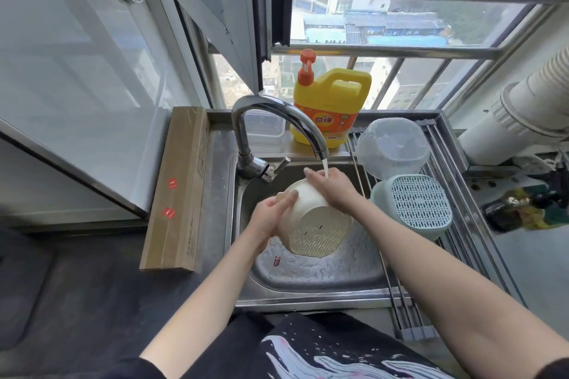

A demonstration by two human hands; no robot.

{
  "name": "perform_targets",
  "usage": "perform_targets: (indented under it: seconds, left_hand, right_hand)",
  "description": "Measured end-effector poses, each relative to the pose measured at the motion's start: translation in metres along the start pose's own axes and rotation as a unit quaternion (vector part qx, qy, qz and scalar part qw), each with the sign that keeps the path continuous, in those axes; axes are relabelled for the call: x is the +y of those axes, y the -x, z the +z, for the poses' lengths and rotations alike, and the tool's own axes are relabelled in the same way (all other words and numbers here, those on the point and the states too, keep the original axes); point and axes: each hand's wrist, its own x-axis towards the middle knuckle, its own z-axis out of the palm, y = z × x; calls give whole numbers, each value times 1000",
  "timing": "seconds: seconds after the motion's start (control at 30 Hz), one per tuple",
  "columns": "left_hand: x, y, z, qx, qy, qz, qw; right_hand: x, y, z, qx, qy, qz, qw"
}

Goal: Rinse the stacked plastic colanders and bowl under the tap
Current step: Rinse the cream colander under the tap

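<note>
left hand + right hand grip cream colander tilted under tap | risk: wet plastic slips into sink, water splashes off base

The inside of the cream colander faces away and cannot be seen, and the left hand covers its left wall. The right hand hides the far rim and the spot where the water stream lands. Both forearms run out of the bottom edge. At the right edge, the dark bottle and the clutter around it are too blurred to identify. The white duct is cut off by the right edge. The print on the yellow detergent jug is too small to read.
</note>
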Motion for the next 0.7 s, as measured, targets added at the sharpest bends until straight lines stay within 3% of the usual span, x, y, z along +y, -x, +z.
perform_targets:
  seconds: [0.17,0.27,0.33,0.43,0.57,0.7]
  left_hand:
    - [-7,-13,6,77,34,33,996]
    - [-15,-15,-2,44,149,35,987]
    - [-21,-17,-10,9,219,39,975]
    - [-24,-19,-13,-27,273,15,961]
    - [-28,-13,-3,-69,344,-46,936]
    - [-38,-15,4,-60,409,-171,895]
  right_hand:
    - [-8,-6,-7,22,28,-34,999]
    - [-6,-9,-17,8,-75,-6,997]
    - [2,-6,-25,-60,-65,16,996]
    - [18,5,-23,-132,-264,86,951]
    - [36,3,0,-33,-379,131,915]
    - [39,9,7,28,-317,147,937]
